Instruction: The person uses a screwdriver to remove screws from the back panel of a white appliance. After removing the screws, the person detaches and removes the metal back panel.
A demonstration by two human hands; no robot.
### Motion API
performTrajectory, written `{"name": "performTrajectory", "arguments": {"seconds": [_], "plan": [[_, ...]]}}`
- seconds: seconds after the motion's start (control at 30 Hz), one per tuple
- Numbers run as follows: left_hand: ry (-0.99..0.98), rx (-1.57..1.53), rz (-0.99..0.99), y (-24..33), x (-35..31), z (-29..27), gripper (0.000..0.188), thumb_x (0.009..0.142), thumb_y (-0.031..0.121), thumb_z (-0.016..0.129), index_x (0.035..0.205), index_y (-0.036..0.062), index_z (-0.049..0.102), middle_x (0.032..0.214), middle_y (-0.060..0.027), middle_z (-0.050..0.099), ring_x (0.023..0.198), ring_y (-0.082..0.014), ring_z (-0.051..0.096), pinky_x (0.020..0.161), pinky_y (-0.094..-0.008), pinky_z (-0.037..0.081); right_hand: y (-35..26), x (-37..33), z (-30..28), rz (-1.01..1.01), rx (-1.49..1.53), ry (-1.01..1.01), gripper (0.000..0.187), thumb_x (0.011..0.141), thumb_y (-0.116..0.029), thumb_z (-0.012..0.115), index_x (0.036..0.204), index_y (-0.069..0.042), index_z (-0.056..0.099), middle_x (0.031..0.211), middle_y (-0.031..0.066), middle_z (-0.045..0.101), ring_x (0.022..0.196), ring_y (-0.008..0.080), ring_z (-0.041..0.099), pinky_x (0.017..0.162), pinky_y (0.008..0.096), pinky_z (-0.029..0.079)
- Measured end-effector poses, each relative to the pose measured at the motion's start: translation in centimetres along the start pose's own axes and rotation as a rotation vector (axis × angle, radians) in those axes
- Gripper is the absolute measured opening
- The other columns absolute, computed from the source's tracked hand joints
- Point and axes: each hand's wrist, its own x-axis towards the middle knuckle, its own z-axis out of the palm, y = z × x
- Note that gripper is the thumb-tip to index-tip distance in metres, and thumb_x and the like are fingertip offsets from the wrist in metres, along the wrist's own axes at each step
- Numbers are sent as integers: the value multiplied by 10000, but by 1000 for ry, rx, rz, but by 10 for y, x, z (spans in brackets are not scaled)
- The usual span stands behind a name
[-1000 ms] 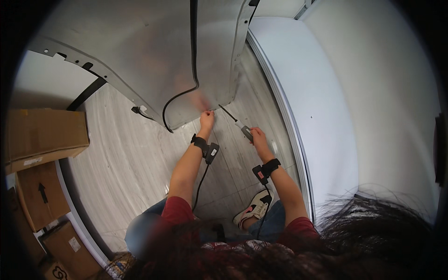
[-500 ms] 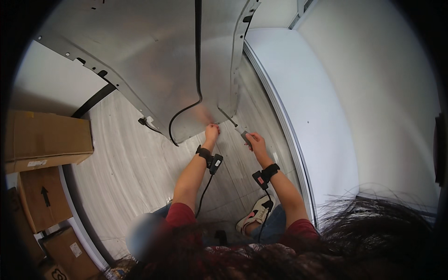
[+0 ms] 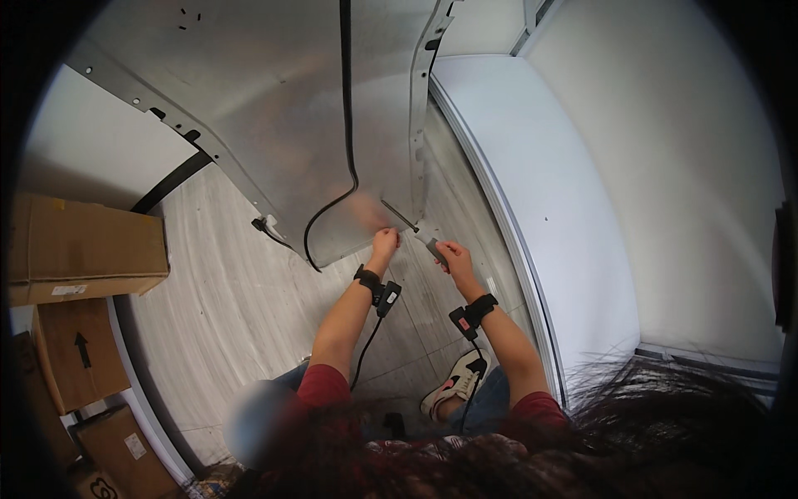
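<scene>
My right hand (image 3: 456,257) grips the grey handle of a screwdriver (image 3: 432,245). Its thin dark shaft points up and to the left, its tip in front of the lower part of a large silver metal panel (image 3: 266,125); whether it touches the metal I cannot tell. Just left of the handle, my left hand (image 3: 385,243) is closed with its fingertips together at the panel's bottom edge. What those fingers hold, if anything, is hidden. A black cable (image 3: 348,125) runs down the panel's face and curves toward its bottom corner.
Stacked cardboard boxes (image 3: 91,249) stand at the left. Pale wood-look floor (image 3: 224,316) lies under the panel. Along the right runs a white ledge (image 3: 532,175) with a metal track at its edge. A sneaker (image 3: 455,384) shows below my right arm.
My left hand has shifted slightly down and to the right, still closed. The screwdriver's tip has moved a little left and down in the picture. The panel appears slightly lower.
</scene>
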Motion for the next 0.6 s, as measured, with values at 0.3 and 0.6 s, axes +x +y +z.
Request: {"name": "performTrajectory", "arguments": {"seconds": [0.3,0.6], "plan": [[-2,12,23,5,-7,11,227,795,204,478,667,32,551,557,-32,513,472,-126,477,439,-261,366,-13,-5,2,-40,20,-22,230,833,-272,550,833,-52,618,593,14,562,433,44,415,402,191,307],[-68,66,5,20,-19,26,263,775,224,493,641,10,568,571,-60,556,489,-144,509,495,-289,406,-16,-6,0,-71,35,-29,232,841,-271,543,864,-51,611,602,14,569,450,38,427,408,187,312]]}}
